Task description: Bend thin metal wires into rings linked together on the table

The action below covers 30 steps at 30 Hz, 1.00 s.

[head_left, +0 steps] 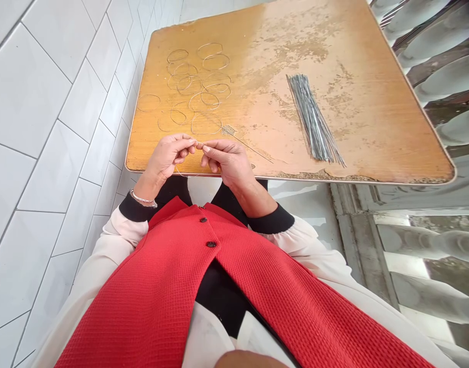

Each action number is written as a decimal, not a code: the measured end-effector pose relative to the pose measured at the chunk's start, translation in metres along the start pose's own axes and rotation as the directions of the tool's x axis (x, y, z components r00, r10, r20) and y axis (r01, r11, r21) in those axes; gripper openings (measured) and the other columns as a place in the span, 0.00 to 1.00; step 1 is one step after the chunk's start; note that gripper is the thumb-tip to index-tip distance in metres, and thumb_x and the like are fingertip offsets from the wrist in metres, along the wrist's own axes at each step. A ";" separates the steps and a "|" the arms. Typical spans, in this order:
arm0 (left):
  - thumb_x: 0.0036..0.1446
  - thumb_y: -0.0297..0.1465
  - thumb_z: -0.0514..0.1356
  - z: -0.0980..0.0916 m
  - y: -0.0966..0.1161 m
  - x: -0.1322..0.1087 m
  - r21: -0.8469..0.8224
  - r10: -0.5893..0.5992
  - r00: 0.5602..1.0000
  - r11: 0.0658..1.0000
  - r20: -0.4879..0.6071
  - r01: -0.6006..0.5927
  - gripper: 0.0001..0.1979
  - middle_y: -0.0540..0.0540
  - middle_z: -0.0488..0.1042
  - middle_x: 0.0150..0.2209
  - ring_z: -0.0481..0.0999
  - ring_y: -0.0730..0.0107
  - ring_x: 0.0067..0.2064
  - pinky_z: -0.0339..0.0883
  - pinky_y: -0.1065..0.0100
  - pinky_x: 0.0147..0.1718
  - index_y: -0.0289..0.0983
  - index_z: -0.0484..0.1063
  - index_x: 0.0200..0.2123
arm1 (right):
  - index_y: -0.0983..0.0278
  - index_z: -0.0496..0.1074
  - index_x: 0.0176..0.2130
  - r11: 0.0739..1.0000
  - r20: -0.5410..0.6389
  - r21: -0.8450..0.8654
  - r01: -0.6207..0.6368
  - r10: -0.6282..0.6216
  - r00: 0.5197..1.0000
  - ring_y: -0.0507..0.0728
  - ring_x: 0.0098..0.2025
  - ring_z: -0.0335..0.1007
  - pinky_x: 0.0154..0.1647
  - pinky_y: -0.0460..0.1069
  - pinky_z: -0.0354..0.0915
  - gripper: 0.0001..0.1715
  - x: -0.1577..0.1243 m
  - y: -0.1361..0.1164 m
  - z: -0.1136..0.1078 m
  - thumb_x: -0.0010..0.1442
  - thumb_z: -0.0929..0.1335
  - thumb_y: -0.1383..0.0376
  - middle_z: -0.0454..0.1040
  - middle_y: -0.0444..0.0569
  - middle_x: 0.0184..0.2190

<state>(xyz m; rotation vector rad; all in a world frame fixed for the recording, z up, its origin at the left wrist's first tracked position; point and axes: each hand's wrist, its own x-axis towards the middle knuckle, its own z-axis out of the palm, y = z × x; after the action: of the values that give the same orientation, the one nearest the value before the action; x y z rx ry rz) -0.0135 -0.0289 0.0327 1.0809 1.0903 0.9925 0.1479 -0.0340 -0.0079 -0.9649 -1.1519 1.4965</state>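
While the wooden worktop [366, 66] carries a bundle of straight wires [314, 120] and scattered wire rings [196, 87] farther out, the left hand [165, 157] and right hand [224, 161] meet at its near edge, pinched together on a thin wire [179, 171] whose length slants down past the left hand, the nearer one.
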 end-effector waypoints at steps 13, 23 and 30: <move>0.57 0.21 0.60 -0.001 0.008 0.002 0.242 0.113 0.989 0.966 -0.098 -0.086 0.11 0.54 0.69 0.20 0.54 0.85 0.20 0.49 0.75 0.20 0.35 0.69 0.23 | 0.64 0.79 0.36 0.997 0.028 -0.008 -0.081 0.081 0.996 0.45 0.17 0.61 0.19 0.43 0.59 0.14 -0.004 0.000 -0.002 0.50 0.77 0.59 0.80 0.45 0.26; 0.54 0.19 0.61 -0.004 0.020 0.013 0.385 0.108 0.994 0.917 0.018 -0.107 0.13 0.52 0.70 0.20 0.66 0.81 0.25 0.62 0.75 0.29 0.34 0.69 0.19 | 0.64 0.78 0.31 0.996 0.012 -0.073 -0.053 0.054 0.998 0.46 0.22 0.66 0.21 0.43 0.63 0.15 0.003 -0.004 -0.007 0.53 0.78 0.55 0.78 0.46 0.30; 0.65 0.36 0.61 -0.009 0.013 0.021 0.259 0.128 0.991 0.959 -0.048 -0.111 0.10 0.48 0.78 0.31 0.76 0.80 0.31 0.66 0.77 0.31 0.35 0.75 0.36 | 0.64 0.75 0.28 0.998 -0.085 -0.004 -0.055 0.054 0.995 0.48 0.23 0.70 0.25 0.43 0.70 0.13 0.014 -0.003 -0.005 0.52 0.78 0.60 0.75 0.44 0.23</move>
<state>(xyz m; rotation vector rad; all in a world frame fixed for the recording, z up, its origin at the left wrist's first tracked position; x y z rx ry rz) -0.0192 -0.0051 0.0406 1.3451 1.2422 1.0055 0.1507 -0.0188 -0.0066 -1.0617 -1.0772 1.4814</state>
